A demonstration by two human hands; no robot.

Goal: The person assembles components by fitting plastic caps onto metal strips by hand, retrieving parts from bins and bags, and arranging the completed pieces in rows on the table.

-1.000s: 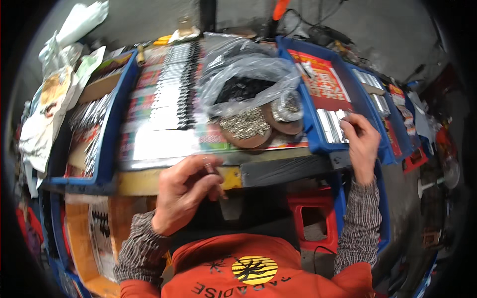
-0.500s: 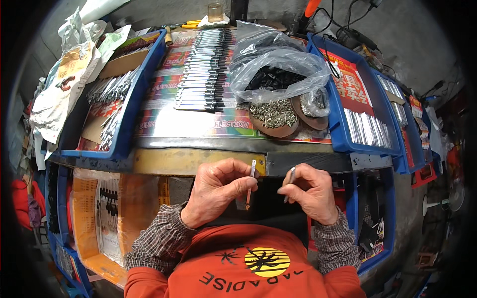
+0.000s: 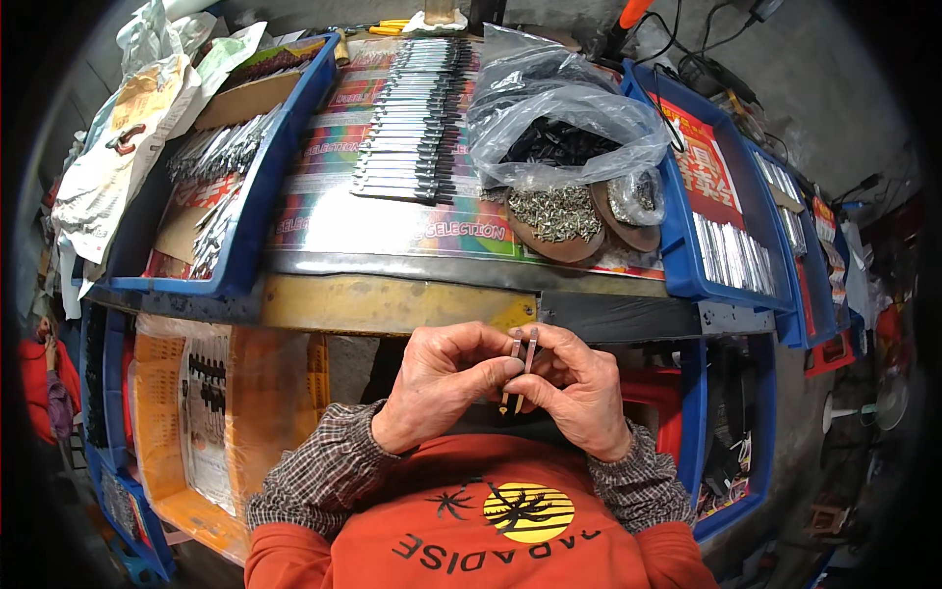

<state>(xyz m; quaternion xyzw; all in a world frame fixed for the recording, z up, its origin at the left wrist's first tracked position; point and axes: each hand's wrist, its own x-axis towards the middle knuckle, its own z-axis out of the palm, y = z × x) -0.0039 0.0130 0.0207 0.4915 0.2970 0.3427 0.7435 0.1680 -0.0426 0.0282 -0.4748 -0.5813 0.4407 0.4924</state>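
Observation:
My left hand [image 3: 432,383] pinches a slim silvery metal strip [image 3: 515,346] between thumb and forefinger. A second slim metal strip [image 3: 532,348] is pinched in my right hand [image 3: 584,393]. Both strips stand nearly upright, side by side just in front of the table edge, with brass-coloured lower ends. Whether they touch is too small to tell. On the table beyond, a long row of slim silver pieces with black ends [image 3: 407,147] lies side by side. Right of it, a clear plastic bag [image 3: 618,147] holds black parts, and a brown dish [image 3: 564,251] holds small metal pieces.
Blue trays with silver pieces stand at the left [image 3: 257,187] and right [image 3: 677,245] of the table. A smaller clear bag of metal bits [image 3: 638,196] sits beside the dish. Below the table edge are an orange crate [image 3: 162,412] and blue bins [image 3: 692,422].
My right hand has moved left toward my left hand, bringing its metal strip upright beside the other one. The table has shifted slightly in view.

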